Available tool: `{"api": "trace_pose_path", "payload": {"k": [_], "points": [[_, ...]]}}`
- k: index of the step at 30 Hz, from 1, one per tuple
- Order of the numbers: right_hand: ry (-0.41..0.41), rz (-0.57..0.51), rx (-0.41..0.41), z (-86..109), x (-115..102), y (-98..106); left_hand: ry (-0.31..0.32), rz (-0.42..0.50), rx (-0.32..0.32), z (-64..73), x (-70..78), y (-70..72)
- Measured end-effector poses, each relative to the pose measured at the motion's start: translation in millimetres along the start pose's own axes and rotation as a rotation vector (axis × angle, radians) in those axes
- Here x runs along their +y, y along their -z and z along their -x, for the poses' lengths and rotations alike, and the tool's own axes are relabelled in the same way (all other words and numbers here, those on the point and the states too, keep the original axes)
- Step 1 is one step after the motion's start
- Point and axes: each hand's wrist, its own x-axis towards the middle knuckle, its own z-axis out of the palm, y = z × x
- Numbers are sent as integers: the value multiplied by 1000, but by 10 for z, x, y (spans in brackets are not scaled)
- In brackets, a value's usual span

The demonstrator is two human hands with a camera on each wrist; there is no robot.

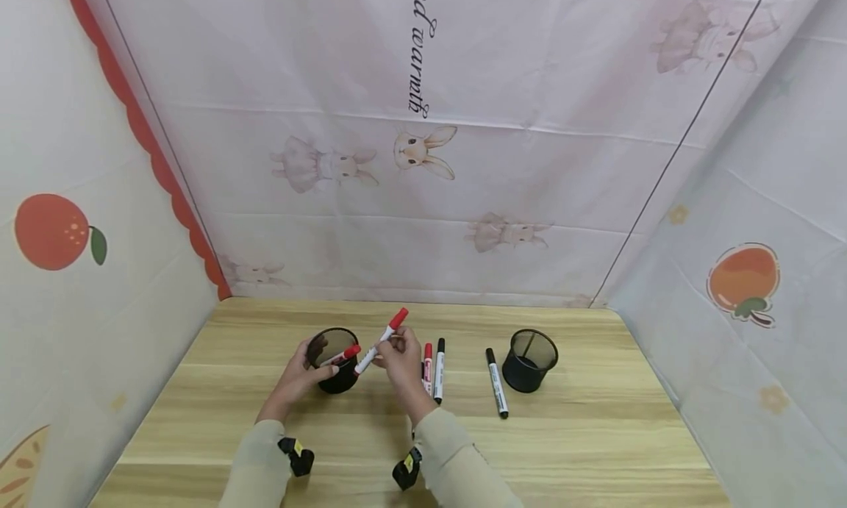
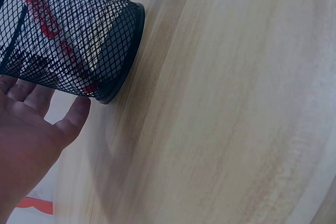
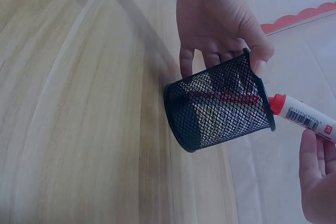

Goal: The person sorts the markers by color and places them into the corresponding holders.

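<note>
My left hand (image 1: 296, 381) grips a black mesh pen cup (image 1: 339, 381), its thumb at the rim and its fingers round the far side. A red marker (image 1: 342, 356) leans inside the cup, its cap above the rim; its red shows through the mesh in the left wrist view. My right hand (image 1: 401, 361) pinches a white marker with a red cap (image 1: 398, 318), tilted with the cap up and away from the cup. In the right wrist view the lower end of this white marker (image 3: 307, 119) is right at the cup's rim.
Right of my right hand lie a red marker (image 1: 428, 365) and a black marker (image 1: 440, 370), side by side and partly covered by the forearm. Further right, another black marker (image 1: 496, 383) lies beside a second black mesh cup (image 1: 527, 376). Printed cloth walls (image 1: 423, 258) enclose the wooden table (image 1: 582, 449).
</note>
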Motion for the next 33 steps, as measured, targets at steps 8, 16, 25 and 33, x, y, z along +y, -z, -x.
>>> {"api": "trace_pose_path", "payload": {"k": [8,16,25,33], "points": [[16,-35,-1,37,-59,-26,18,-4,3,2,10,-3],[26,-49,1,8,1,-3,4,0,2,-10,-10,-2],[60,29,-6,104,-220,-22,-4,7,-1,-1,19,-5],[74,119,24,157,-329,-56,9,4,-3,-4,19,-2]]}}
